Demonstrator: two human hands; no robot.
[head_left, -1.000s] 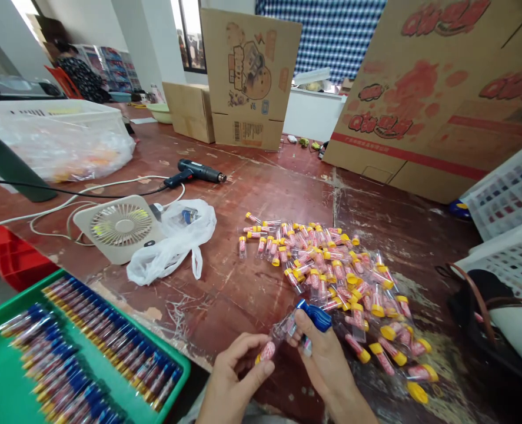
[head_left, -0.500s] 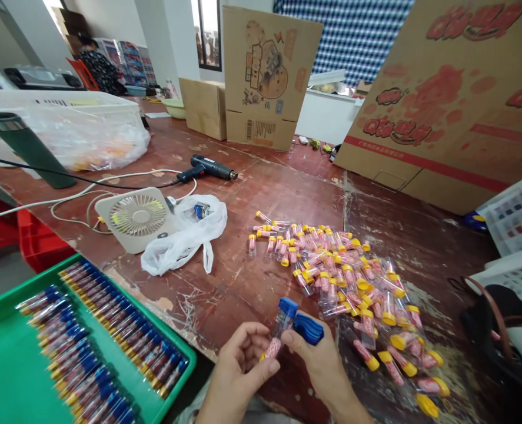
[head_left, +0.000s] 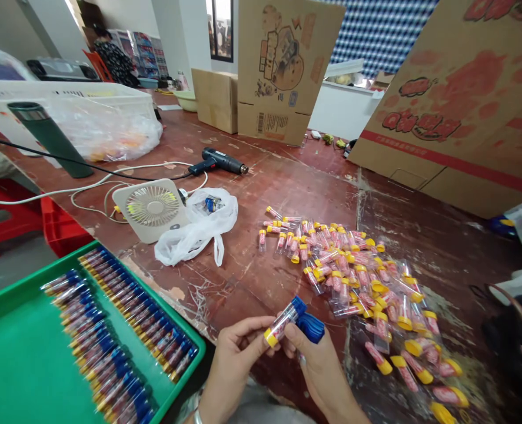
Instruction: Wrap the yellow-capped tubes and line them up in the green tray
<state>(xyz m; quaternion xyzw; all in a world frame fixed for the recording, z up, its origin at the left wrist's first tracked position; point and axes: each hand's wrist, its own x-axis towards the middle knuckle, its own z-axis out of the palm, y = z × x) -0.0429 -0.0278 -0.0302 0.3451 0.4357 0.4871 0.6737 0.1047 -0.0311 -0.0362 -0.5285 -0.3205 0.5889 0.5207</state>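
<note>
A clear tube with a yellow cap [head_left: 270,337] is between the fingers of my left hand [head_left: 236,356], tilted with the cap toward me. Blue-topped printed film [head_left: 296,305] surrounds its upper end. My right hand [head_left: 325,371] grips a folded stack of blue film sleeves [head_left: 312,328], and its thumb touches the tube. Beyond and right of my hands lies a loose pile of yellow-capped tubes [head_left: 360,275] with pink contents. To the left, a green tray [head_left: 17,353] holds rows of tubes with blue film on one end [head_left: 143,318].
A small fan [head_left: 152,209] stands beside a white plastic bag [head_left: 190,241]. Behind them lie a heat gun [head_left: 220,161], cables and a green tumbler [head_left: 51,141]. Cardboard boxes [head_left: 282,70] stand at the back. A person [head_left: 113,59] sits far off.
The tube has gone down into the film, its yellow cap now showing at the lower end. My left fingers have closed in around it. The view has shifted slightly right-to-left.
</note>
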